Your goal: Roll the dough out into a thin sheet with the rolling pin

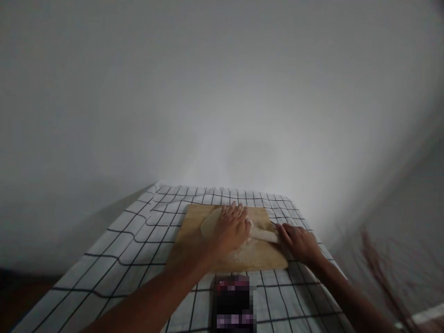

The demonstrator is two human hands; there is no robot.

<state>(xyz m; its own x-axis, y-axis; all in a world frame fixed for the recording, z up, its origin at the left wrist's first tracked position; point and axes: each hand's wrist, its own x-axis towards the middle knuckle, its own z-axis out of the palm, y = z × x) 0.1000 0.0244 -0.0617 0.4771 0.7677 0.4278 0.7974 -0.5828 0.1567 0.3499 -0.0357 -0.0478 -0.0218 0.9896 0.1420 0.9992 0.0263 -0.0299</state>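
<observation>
On the wooden board (pixel 185 243) lies a flat, pale round of dough (pixel 208 224). My left hand (pixel 234 227) rests over its right part, fingers stretched out and dusted with flour. The wooden rolling pin (pixel 264 235) extends from beside the left hand toward the right edge of the board. Its right end is in my right hand (pixel 299 240), whose fingers are wrapped round it. The pin's far end and part of the dough are hidden by the left hand. Loose flour (pixel 239 254) is scattered on the board below that hand.
A white tablecloth with black grid lines (pixel 138 236) covers the table under the board. At the near edge sits a dark, pixelated object (pixel 233 303). A pale wall (pixel 215 92) rises behind the table. Thin reddish branches (pixel 376 259) stand at the right, beyond the table.
</observation>
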